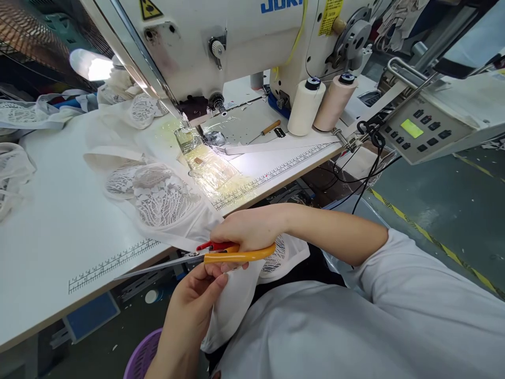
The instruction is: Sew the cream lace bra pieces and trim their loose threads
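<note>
My right hand [250, 227] is closed round a pair of scissors [236, 256] with orange and red handles. Their long blades point left past the table edge and look closed together. Just below, my left hand [193, 297] pinches white fabric of a bra [163, 197] between thumb and fingers. The bra's lace cups lie on the table to the left of the sewing machine needle area. Another part of the white lace fabric [286, 255] hangs over my lap, behind the right hand. The exact spot between my fingers is partly hidden by the scissors.
A white sewing machine [252, 42] stands over the white table [51, 210]. Two thread cones [307, 108] and a wooden-handled awl [270, 127] are right of its needle. A control box [418, 126] sits at right; a purple basket [144, 355] is below. More lace pieces [13, 171] lie left.
</note>
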Available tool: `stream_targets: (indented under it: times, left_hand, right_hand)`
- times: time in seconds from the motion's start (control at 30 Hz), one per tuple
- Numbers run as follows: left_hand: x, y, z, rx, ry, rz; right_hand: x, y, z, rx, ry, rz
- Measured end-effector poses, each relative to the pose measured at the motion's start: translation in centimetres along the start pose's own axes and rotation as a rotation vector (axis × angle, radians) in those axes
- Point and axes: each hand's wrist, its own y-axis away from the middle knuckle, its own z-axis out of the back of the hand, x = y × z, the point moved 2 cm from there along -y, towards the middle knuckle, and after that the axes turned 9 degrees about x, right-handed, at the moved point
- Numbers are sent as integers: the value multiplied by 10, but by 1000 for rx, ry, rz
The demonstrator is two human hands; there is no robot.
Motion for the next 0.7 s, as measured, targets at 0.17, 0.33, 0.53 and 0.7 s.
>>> stream_targets:
  times: [0.17,0.33,0.53,0.7]
  left_hand:
    - [-5,2,-5,-14,-5,-12]
    - [-2,0,-2,-92,-10,13]
    - [4,-1,-1,-50,-38,26]
    - [6,4,-2,-72,-89,-2]
  right_hand:
    - [0,-1,0,4,4,3]
    - [2,-3,0,-14,197,-8]
    - [5,-6,-2,-15,378,-39]
    - [6,-5,-5,-45,378,-82]
